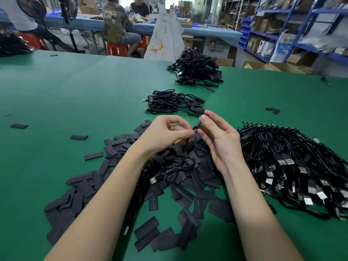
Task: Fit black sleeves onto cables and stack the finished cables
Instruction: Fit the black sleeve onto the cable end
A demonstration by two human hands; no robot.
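Hands [165, 134] [218, 140] on cable [185, 162] (sleeves [169, 187] underneath)

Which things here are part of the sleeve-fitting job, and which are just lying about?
Job: thin black USB cable held in both hands; heap of flat black sleeves; unsleeved cable pile; finished cable stack.
Lying about: white sack; cardboard boxes.

On my feed, the person's two forearms come up from the bottom edge, bare all the way: no sleeve, cuff or glove shows on either. The left hand [165, 133] and right hand [219, 140] are bare too, with no ring on any finger I can see, and no watch or band at the wrists just below them. The fingernails look short and unpainted. Slim forearms, narrow wrists, long fingers.
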